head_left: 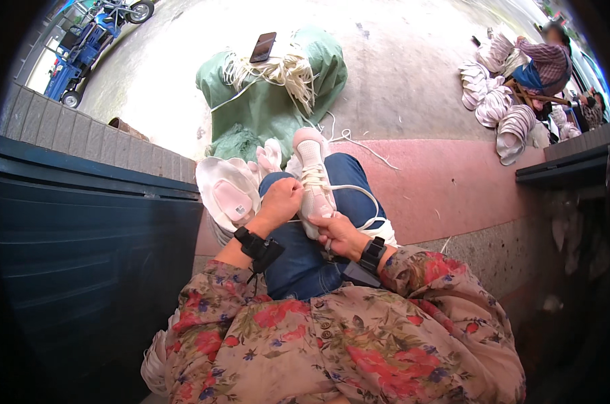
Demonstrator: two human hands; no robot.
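Note:
A pale pink and white sneaker (312, 158) lies along my thighs, toe pointing away from me. White shoelace (314, 176) crosses its front, and a long loose end loops over my right knee. My left hand (282, 202) is a fist at the shoe's left side; a bit of lace shows beside it, though its fingers hide most of what they grip. With thumb and fingers, my right hand (340, 236) grips the sneaker's near end at the ankle opening. Left of my knee stands a nested stack of white and pink shoe parts (225, 195).
A green cloth-covered heap (241, 111) ahead carries a bundle of white laces (278, 73) and a phone (263, 47). Dark blue panels (89, 249) flank me at left. Far right, a person (547, 64) sits by shoe stacks (514, 131). A blue three-wheeler (82, 50) stands far left.

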